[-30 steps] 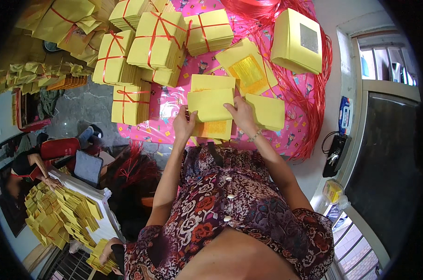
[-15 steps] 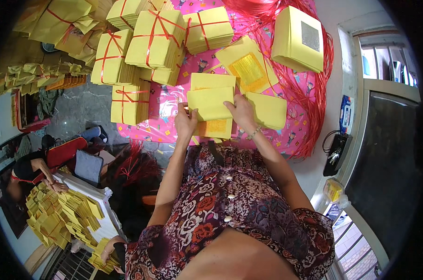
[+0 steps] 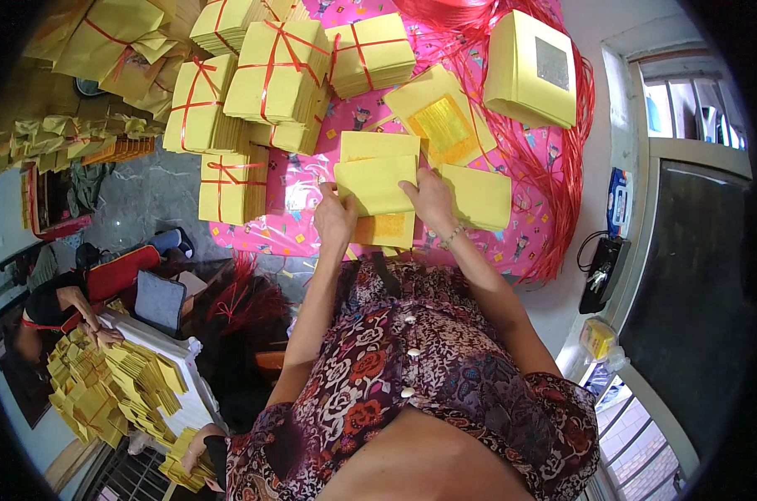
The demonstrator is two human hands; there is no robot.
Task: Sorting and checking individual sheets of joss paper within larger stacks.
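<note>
A folded yellow paper (image 3: 377, 185) is held level between my two hands above the pink table cover. My left hand (image 3: 335, 221) is closed on its left edge, fingers curled at the lower corner. On the opposite edge, my right hand (image 3: 433, 203) grips with the thumb on top; its other fingers are partly hidden beneath. Under the held paper lie more yellow papers, one with an orange-gold patch (image 3: 384, 227). A small yellow stack (image 3: 477, 197) lies just right of my right hand. Beyond it is a yellow sheet with a shiny gold square (image 3: 442, 125).
Bundles of yellow paper (image 3: 277, 73) tied with red strips are piled at the far left of the pink cover (image 3: 287, 234). A larger loose stack (image 3: 530, 71) stands far right beside long red strips (image 3: 566, 184). At lower left, another person's hand (image 3: 103, 334) rests by yellow papers.
My left hand and forearm have shifted slightly, with the fingers curling in more at the paper's left edge. The paper and my right hand stay almost in place.
</note>
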